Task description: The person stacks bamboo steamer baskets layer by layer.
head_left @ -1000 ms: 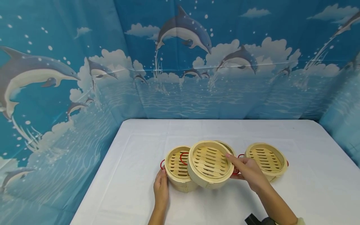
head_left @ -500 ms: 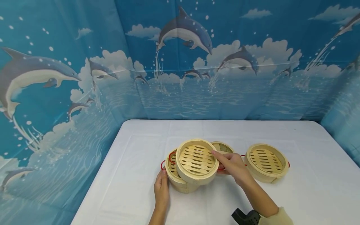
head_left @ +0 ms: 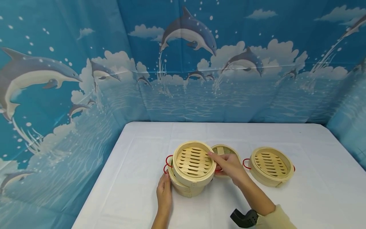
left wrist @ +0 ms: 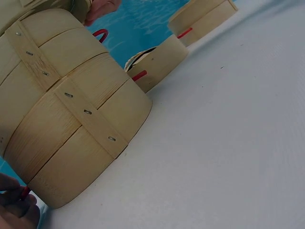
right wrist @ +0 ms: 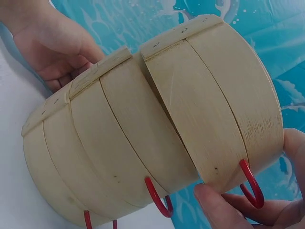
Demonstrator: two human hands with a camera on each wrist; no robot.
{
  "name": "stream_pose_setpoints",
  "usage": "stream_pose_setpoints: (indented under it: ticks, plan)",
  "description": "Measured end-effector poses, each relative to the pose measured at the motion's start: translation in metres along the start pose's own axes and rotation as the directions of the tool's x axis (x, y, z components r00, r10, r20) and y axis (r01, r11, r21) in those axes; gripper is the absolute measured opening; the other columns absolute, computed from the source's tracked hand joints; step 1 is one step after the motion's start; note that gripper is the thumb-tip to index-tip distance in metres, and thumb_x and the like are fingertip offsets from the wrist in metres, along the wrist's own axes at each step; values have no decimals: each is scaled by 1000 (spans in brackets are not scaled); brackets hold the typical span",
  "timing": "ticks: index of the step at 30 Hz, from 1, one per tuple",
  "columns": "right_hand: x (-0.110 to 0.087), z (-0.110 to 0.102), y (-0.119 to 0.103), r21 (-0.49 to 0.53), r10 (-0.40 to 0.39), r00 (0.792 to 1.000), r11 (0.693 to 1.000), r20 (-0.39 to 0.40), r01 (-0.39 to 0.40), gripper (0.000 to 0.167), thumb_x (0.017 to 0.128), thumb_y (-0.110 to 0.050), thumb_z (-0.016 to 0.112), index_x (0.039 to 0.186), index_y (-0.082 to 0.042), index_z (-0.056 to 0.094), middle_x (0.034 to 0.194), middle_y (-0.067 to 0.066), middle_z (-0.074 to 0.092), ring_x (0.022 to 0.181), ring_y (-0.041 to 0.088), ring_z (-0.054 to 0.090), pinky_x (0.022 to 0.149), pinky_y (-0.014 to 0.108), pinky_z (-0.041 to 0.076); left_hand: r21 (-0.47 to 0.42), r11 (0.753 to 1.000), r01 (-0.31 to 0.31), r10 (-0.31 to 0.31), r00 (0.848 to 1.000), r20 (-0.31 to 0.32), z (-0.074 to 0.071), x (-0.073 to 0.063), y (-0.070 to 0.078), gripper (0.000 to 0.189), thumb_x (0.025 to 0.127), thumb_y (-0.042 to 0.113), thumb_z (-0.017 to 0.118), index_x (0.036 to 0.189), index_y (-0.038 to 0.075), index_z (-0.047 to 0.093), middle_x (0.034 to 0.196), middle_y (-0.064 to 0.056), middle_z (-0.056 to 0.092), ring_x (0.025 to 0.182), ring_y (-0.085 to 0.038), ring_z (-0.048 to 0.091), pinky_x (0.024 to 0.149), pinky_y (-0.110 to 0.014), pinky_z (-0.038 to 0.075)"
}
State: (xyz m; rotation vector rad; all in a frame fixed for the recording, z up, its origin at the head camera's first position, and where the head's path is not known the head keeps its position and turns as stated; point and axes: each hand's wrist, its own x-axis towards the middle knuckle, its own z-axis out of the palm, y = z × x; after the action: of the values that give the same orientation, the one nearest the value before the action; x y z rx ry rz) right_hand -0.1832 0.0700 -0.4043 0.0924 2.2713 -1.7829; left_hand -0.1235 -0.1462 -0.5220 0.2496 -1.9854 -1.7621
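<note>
Right now, in the head view, your right hand (head_left: 230, 167) grips a bamboo upper tier (head_left: 194, 160) by its right side, thumb on the rim, just right of the frame's lower centre. The tier sits tilted over a lower stack (head_left: 188, 191), and you can see its slotted base. Your left hand (head_left: 164, 192) is at the stack's left side. A rear basket (head_left: 226, 149) is partly hidden behind your right hand, and a lone basket (head_left: 271, 163) stands farther right on the white tablecloth (head_left: 128, 178). A dolphin backdrop (head_left: 183, 95) fills the upper frame; a black wrist device (head_left: 243, 219) and your pale sleeve (head_left: 275, 219) show at the bottom.

In the left wrist view, your left fingers are curled at a red handle (left wrist: 25, 192) of the stack, lower left. Metal staples (left wrist: 87, 111) run along the seams; a faint mark low on the wall is too weak to read.

In the right wrist view, the stack leans across the frame's left and centre, the upper tier at upper right. Your right fingers hold that tier at lower right, around its red loop (right wrist: 252, 181). You cannot tell whether tier and stack touch.
</note>
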Motion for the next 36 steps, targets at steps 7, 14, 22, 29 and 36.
stream_pose_setpoints:
  ticks: [7,14,22,29,36]
  plan:
    - [0,5,0,-13,10,1000,1000,-16,-10,54,82,-43,65,99,8,65,69,6,62,62,13,61,60,29,56,10,1000,-17,17,1000,3,0,-1,-2,36,99,15,41,123,-9,52,128,-22,50,123,-34,40,104,-28,31]
    - [2,11,-1,-25,15,1000,1000,-3,-15,59,80,-50,65,100,6,66,69,5,63,62,14,63,60,30,57,-6,999,-36,36,999,7,0,0,-2,34,99,14,41,123,-8,53,127,-20,51,123,-33,41,103,-22,32]
    - [6,14,-3,-37,11,1000,999,0,-11,58,80,-51,65,97,5,66,69,5,62,62,13,61,59,28,56,-2,999,-48,48,999,5,0,2,-2,34,99,13,40,123,-8,52,128,-21,50,123,-33,41,104,-32,32]
    - [7,14,-5,-36,0,1000,999,19,1,51,82,-45,65,91,4,67,67,5,62,61,14,63,59,31,56,-13,1000,-8,8,1000,13,-1,2,0,35,100,15,40,124,-8,51,129,-22,48,124,-32,40,105,-39,30]
    - [7,13,-8,-22,-44,997,999,61,46,49,84,-41,65,96,7,66,69,7,65,63,18,65,60,32,57,-10,1000,26,-26,1000,2,-1,1,1,36,99,15,41,123,-10,51,130,-24,46,125,-34,38,105,-44,28]
